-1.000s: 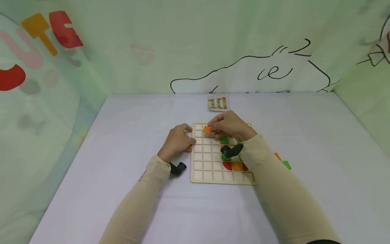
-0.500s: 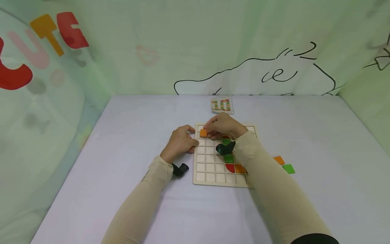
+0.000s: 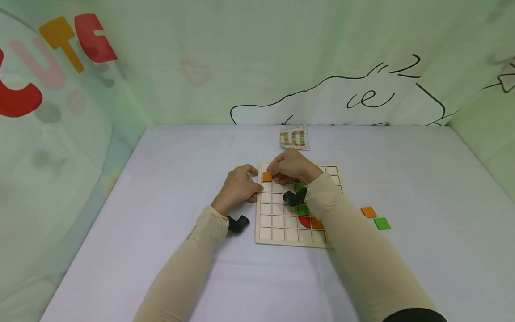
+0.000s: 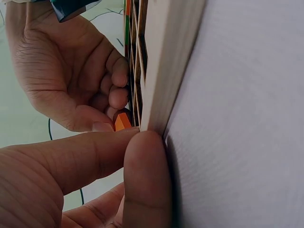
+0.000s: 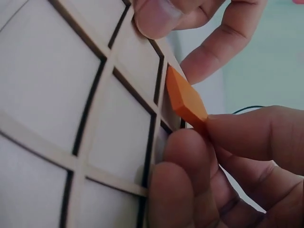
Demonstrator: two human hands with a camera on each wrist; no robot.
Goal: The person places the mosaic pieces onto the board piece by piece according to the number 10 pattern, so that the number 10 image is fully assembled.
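A pale wooden grid board [image 3: 277, 209] lies flat on the table, some of its cells filled with coloured tiles. My left hand [image 3: 238, 185] holds the board by its left edge; in the left wrist view one fingertip [image 4: 148, 156] presses against its side and another is on its rim. Over the upper left cells, my right hand [image 3: 293, 166] pinches a square orange tile [image 5: 187, 99] between thumb and fingers. The tile is tilted, its lower edge at a cell near the board's edge. My right hand and forearm hide part of the board.
Loose on the table right of the board are an orange tile [image 3: 368, 212] and a green tile [image 3: 382, 223]. A small printed pattern card [image 3: 295, 137] lies behind the board. A printed curtain [image 3: 193, 40] stands behind the table.
My right hand has carried the orange tile left and lowered it toward the upper left cells. My left hand stays at the board's edge. The head view has shifted slightly.
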